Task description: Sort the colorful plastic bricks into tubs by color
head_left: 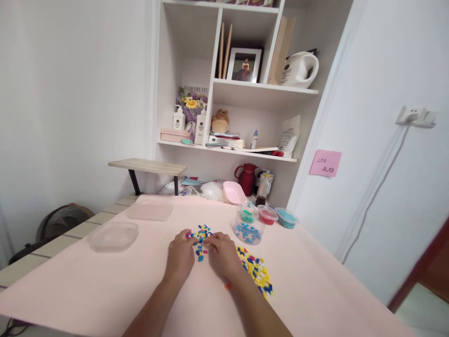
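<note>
A small heap of mixed small pieces (203,231) in blue, yellow, white and pink lies on the pink-covered table between my hands. My left hand (181,252) rests at the heap's left side, thumb and fingers apart around its edge. At the right side, my right hand (223,250) has its fingers bent and pressed together at the pieces; whatever they pinch is too small to make out. Several loose blue and pink pieces (200,255) lie just in front of the heap. A larger spread of yellow, blue and white pieces (257,270) lies beside my right forearm.
Clear tubs hold blue pieces (248,233), green pieces (247,216), red pieces (267,216) and light-blue pieces (286,216) at the back right. A clear container (112,235) and a flat lid (150,210) lie left. Behind stand a pink tray (234,193) and a red jug (247,179).
</note>
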The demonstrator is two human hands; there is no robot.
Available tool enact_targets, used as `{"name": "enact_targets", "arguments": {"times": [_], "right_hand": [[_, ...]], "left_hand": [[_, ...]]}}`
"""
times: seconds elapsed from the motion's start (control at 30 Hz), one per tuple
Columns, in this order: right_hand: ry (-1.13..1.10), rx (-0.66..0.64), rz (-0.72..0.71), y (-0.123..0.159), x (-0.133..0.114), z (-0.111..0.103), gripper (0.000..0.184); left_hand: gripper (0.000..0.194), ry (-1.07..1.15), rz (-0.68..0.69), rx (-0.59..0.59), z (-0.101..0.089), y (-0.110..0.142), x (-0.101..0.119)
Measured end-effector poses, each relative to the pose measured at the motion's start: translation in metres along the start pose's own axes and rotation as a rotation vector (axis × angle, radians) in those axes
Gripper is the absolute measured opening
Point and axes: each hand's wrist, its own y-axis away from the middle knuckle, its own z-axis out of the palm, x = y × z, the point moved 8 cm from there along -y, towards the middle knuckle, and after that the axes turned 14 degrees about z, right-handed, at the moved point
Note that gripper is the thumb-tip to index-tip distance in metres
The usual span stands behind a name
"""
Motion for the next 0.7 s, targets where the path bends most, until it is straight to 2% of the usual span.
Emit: {"name": "enact_targets", "arguments": {"times": [0.2, 0.43, 0.7], "right_hand": [[-0.002, -0.006, -0.027, 0.001, -0.005, -0.001, 0.030], [0.098, -0.020, -0.041, 0.001, -0.008, 0.012, 0.027], [0.105, -0.026, -0.030, -0.002, -0.005, 0.019, 0.024]], "left_hand": [[0.044, -0.023, -0.028, -0.010, -0.003, 0.001, 0.000], [0.045, -0.081, -0.107, -0.051, 0.000, 0.003, -0.006], [0.039, -0.027, -0.067, -0.018, 0.000, 0.001, -0.005]]}}
